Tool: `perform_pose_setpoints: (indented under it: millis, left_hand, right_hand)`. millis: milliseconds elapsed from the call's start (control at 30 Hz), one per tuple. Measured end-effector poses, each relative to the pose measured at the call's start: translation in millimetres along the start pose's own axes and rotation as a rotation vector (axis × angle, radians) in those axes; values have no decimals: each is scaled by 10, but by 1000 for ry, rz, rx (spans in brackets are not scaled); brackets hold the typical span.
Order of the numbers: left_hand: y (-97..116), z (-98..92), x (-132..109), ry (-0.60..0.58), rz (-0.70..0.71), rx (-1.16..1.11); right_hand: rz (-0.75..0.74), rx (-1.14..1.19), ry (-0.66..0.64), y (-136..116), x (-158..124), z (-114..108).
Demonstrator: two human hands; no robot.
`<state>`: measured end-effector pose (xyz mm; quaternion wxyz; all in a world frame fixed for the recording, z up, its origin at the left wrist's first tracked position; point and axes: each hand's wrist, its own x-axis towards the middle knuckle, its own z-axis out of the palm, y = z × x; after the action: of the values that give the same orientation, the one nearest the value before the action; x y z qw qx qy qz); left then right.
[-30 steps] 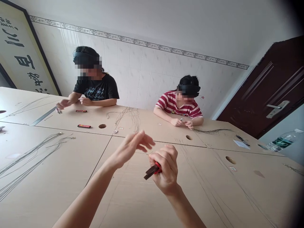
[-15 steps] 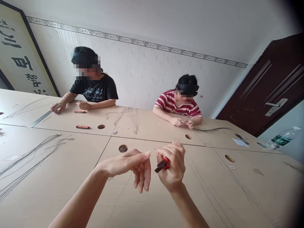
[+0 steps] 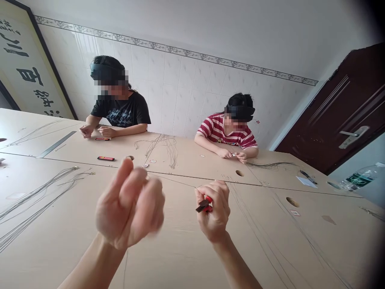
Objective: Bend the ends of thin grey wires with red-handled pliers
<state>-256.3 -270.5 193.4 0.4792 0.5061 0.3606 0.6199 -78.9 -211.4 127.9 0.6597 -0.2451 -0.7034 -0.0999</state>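
My right hand (image 3: 214,208) is wrapped round red-handled pliers (image 3: 204,204), their dark end sticking out toward the left. Its thumb and forefinger pinch one end of a thin thread (image 3: 177,182), which runs left toward my other hand. Raised close to the camera, my left hand (image 3: 130,204) is blurred, its fingers curled in; the thread seems to lead to it, but the grip itself is not clear. Both hands are above the light wooden table (image 3: 174,249).
Bundles of thin wires (image 3: 39,196) lie at the left, more wires (image 3: 168,148) at the middle back. Two people sit across the table. A steel ruler (image 3: 57,144), a red-black marker (image 3: 106,158) and a plastic bottle (image 3: 362,176) rest on it.
My left hand has moved left and up, away from my right hand, and its fingers have curled in. The thread now stretches between them. The right hand has barely moved.
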Motion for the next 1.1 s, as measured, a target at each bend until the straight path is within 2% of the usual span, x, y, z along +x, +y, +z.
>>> perform_pose_setpoints:
  millis: [100, 167, 233, 333, 433, 500, 600, 800, 933, 1100]
  left_hand:
    - [60, 143, 128, 196, 184, -304]
    - [-11, 199, 244, 229, 247, -401]
    - [-136, 224, 332, 161, 212, -312]
    - [-295, 246, 371, -6, 80, 11]
    - [-338, 277, 339, -158, -21, 302]
    - [-330, 293, 319, -206, -54, 387]
    - [-331, 295, 321, -218, -112, 384]
    - [-377, 231, 389, -110, -216, 315]
    - [-394, 167, 439, -83, -206, 328]
    - [-450, 81, 495, -103, -181, 339]
  right_hand:
    - [-29, 9, -33, -31, -26, 33]
    - [-49, 12, -56, -45, -33, 49]
    - [-65, 11, -63, -48, -32, 61]
    - [-73, 3, -58, -21, -31, 66]
    - [-58, -19, -60, 45, -55, 63]
    - [-48, -35, -59, 92, -78, 64]
    - [-46, -54, -61, 135, -97, 82]
    - [-41, -55, -75, 182, -73, 179]
    - [-42, -36, -109, 241, -66, 237]
    - [-32, -4, -129, 297, -54, 302]
